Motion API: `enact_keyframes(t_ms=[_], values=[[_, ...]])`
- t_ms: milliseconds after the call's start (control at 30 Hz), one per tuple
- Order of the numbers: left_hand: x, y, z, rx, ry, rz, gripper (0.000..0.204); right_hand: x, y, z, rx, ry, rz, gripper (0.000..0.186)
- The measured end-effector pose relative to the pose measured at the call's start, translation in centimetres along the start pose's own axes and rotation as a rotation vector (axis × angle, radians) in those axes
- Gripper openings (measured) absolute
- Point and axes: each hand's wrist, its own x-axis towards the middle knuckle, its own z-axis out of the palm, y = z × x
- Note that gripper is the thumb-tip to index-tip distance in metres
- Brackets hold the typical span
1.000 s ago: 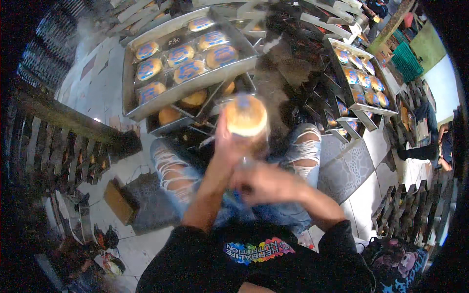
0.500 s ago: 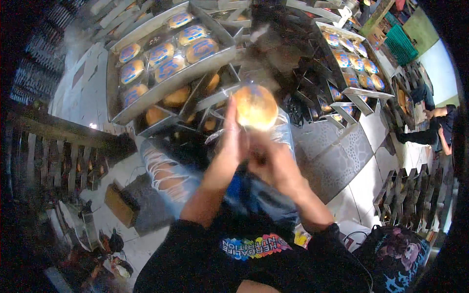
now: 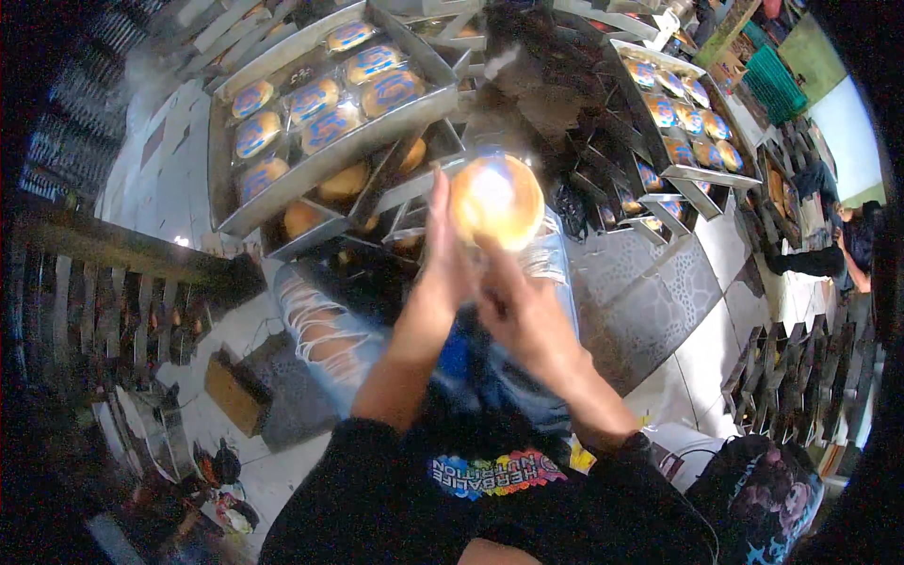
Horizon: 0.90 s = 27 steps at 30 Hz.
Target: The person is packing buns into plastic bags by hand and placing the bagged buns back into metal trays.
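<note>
Since a second ago my head has swung, so the nearest tray point(image 3: 231, 193) sits further left in view, while the bun point(image 3: 496, 200) stays raised in front of my knees. My left hand point(image 3: 441, 268) lies flat against its left side and my right hand point(image 3: 513, 306) grips its clear wrapper from below. It looks light, soft and easily squashed, its film slippery, so I hold the bag's edge. That tray shows about eight wrapped buns; loose ones below I cannot count.
</note>
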Motion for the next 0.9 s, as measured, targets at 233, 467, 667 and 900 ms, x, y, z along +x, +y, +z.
enact_keyframes(t_ms=[233, 467, 667, 900], values=[[2.4, -0.1, -5.0, 0.154, -0.039, 0.291, 0.073, -1.4, -2.0, -1.5, 0.313, -0.133, 0.008, 0.067], [-0.6, 0.5, 0.4, 0.092, -0.001, 0.062, 0.071, 0.3, -0.8, 0.9, 0.14, 0.05, 0.019, 0.064], [0.8, 1.3, -2.8, 0.008, -0.091, 0.183, 0.07, -3.7, -0.1, -6.9, 0.547, -0.249, -0.318, 0.045], [0.0, -1.0, 0.3, -0.198, -0.087, -0.096, 0.072, -1.0, -0.9, -2.7, 0.177, 0.026, 0.097, 0.053]])
